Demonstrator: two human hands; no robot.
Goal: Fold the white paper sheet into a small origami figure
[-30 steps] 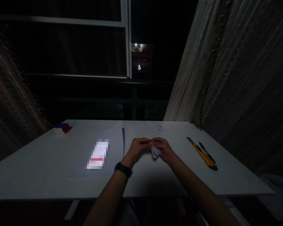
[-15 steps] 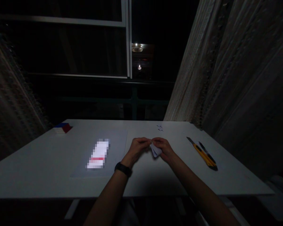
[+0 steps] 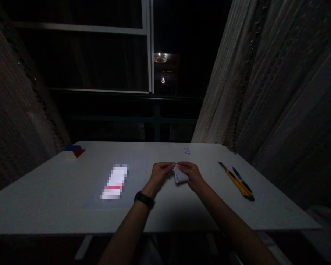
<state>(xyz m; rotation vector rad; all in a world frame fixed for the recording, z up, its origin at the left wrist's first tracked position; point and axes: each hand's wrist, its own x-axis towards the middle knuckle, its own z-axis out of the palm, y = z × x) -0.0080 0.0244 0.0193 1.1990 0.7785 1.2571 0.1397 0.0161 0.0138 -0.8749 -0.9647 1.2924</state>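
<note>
Over the white table, the left hand and right hand pinch a small folded white paper, its face showing broader than 0.5 s ago, layers parted leftward.

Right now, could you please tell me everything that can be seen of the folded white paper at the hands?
The folded paper is small, plain whitish and thin-looking, with layers standing apart at its left edge. It slants down from the fingertips, over the white table. The right hand pinches its upper right part; the left hand has its fingertips at the top corner, but contact there is unclear. Fingers hide that corner.
</note>
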